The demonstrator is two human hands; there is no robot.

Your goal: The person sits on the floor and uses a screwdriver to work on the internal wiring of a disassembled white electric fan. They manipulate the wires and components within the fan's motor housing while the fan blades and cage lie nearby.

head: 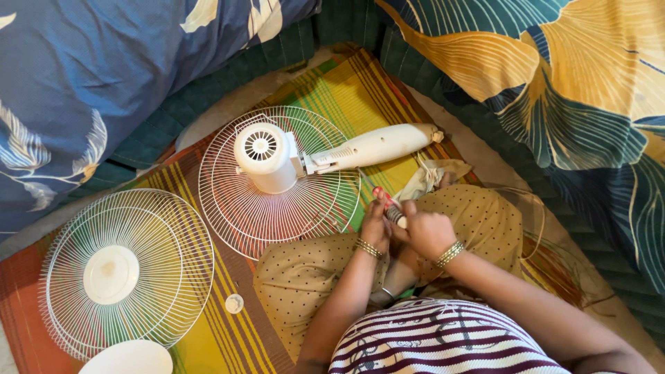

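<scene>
I sit cross-legged on a striped mat. My left hand (375, 225) and my right hand (427, 230) meet over my lap, both gripping a small red-handled tool (385, 201), likely a screwdriver. Its tip is hidden between my fingers. Just ahead lies a white fan motor housing (265, 156) on its rear wire guard (277, 208), face down, with the white stand neck (374, 147) stretching to the right. A second white wire guard (125, 273) with a round centre plate lies apart to the left.
A small clear round cap (234, 303) rests on the mat (346, 90) near my left knee. A white rounded part (128, 359) shows at the bottom edge. A crumpled cloth (433, 173) lies by the stand. Patterned bedding (589, 90) and a blue cushion (90, 76) border the mat.
</scene>
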